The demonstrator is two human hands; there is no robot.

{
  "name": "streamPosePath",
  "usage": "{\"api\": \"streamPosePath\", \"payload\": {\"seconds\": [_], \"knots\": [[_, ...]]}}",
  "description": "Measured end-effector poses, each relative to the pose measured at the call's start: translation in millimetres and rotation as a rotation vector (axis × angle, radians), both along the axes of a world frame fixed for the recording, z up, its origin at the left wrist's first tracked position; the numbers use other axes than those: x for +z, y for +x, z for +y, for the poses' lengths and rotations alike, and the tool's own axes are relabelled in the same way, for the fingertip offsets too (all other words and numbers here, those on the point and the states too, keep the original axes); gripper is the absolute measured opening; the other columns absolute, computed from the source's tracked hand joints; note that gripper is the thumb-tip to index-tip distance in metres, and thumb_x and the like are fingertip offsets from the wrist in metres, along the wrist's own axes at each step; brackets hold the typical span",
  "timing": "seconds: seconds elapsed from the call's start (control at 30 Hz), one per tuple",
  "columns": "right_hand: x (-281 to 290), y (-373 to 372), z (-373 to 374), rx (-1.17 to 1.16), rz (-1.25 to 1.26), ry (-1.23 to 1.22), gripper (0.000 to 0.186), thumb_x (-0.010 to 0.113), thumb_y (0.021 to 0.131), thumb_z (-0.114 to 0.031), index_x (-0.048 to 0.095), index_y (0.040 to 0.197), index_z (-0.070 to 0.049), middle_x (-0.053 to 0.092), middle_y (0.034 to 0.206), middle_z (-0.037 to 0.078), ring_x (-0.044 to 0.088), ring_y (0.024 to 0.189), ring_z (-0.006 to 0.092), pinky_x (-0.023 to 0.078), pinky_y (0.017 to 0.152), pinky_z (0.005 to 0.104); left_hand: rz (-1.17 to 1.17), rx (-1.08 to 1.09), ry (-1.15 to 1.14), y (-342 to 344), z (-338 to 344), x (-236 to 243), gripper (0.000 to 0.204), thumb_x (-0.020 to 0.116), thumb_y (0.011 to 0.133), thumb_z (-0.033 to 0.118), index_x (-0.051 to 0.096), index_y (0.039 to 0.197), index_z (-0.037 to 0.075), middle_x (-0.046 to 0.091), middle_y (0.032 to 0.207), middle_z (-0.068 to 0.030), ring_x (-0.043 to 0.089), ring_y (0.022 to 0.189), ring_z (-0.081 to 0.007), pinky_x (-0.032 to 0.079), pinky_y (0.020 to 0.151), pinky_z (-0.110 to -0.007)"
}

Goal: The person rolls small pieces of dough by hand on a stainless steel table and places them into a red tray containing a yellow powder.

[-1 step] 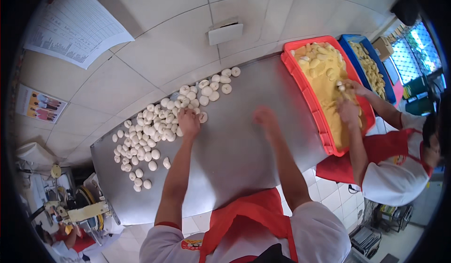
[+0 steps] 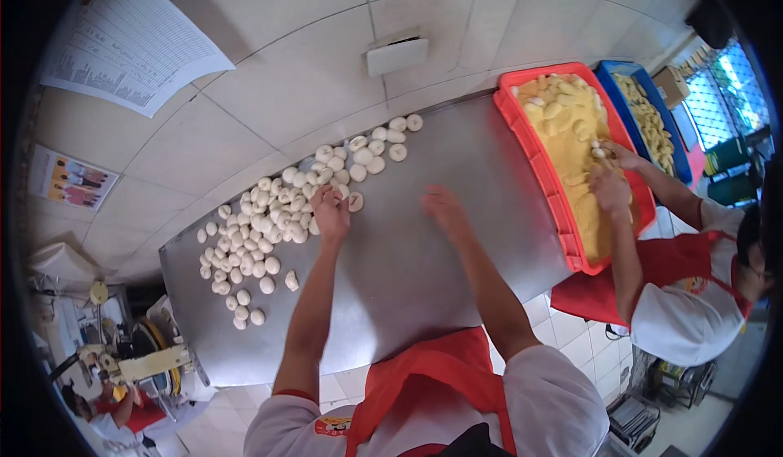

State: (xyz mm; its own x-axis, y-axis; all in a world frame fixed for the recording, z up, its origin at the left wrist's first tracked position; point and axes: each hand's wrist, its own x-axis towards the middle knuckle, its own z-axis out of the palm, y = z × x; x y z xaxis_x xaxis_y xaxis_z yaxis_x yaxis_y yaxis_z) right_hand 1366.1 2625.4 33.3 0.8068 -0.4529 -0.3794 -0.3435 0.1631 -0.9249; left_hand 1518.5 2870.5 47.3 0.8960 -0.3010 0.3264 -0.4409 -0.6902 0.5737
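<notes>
Many small round white dough balls (image 2: 277, 212) lie in a loose pile on the steel table (image 2: 391, 294), to the left and toward the wall. My left hand (image 2: 330, 216) is at the pile's right edge, its fingers bent round a pale dough ball (image 2: 342, 191) that they partly hide. A single dough ball (image 2: 356, 202) lies just right of these fingers. My right hand (image 2: 445, 210) hovers over bare steel to the right, its fingers loosely extended and slightly apart. Nothing shows in it.
At the table's right end stands a red tray (image 2: 530, 151) of yellow crumbs and dough pieces; a co-worker's hands (image 2: 613, 184) work in it. Beyond is a blue tray (image 2: 673, 143) of coated pieces. The tiled wall (image 2: 285, 73) bounds the far side. Machinery (image 2: 139, 351) stands left.
My right hand has moved left, closer to my left hand, and its fingers look less curled. My left hand stays at the pile's edge, its fingers shifted slightly.
</notes>
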Motion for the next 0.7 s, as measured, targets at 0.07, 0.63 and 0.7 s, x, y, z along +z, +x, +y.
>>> {"api": "streamPosePath", "payload": {"seconds": [0.07, 0.63, 0.7], "knots": [[-15.8, 57.3, 71.0, 0.232, -0.141, -0.610, 0.053, 0.072, 0.088, -0.029, 0.057, 0.133, -0.006, 0.069, 0.108, 0.014, 0.065, 0.100, 0.0296, 0.052, 0.091, 0.0401, 0.027, 0.043, -0.284, -35.3, 14.5, 10.9, 0.018, 0.071, 0.083, 0.001, 0.054, 0.088, 0.002, 0.065, 0.113, -0.0179, 0.063, 0.100, -0.0307, 0.049, 0.088, -0.037], [-41.7, -178.0, 117.6, 0.435, -0.147, -0.973, 0.028, 0.051, 0.085, 0.001, 0.070, 0.105, -0.005, 0.068, 0.107, 0.017, 0.060, 0.106, 0.0398, 0.048, 0.094, 0.0473, 0.209, -0.255, -0.077, -336.9, 155.6, -71.7, 0.042, 0.064, 0.089, 0.013, 0.058, 0.127, -0.001, 0.055, 0.135, -0.0250, 0.049, 0.129, -0.0445, 0.043, 0.107, -0.050], [-36.8, -230.0, 121.6, 0.459, -0.053, -0.959, 0.032, 0.055, 0.087, -0.003, 0.065, 0.118, -0.003, 0.063, 0.123, 0.020, 0.055, 0.118, 0.0419, 0.045, 0.102, 0.0476, 0.329, -0.193, 0.217, -334.9, 137.8, -50.0, 0.069, 0.063, 0.091, 0.031, 0.039, 0.144, -0.007, 0.030, 0.156, -0.0266, 0.028, 0.145, -0.0457, 0.029, 0.117, -0.054]]}}
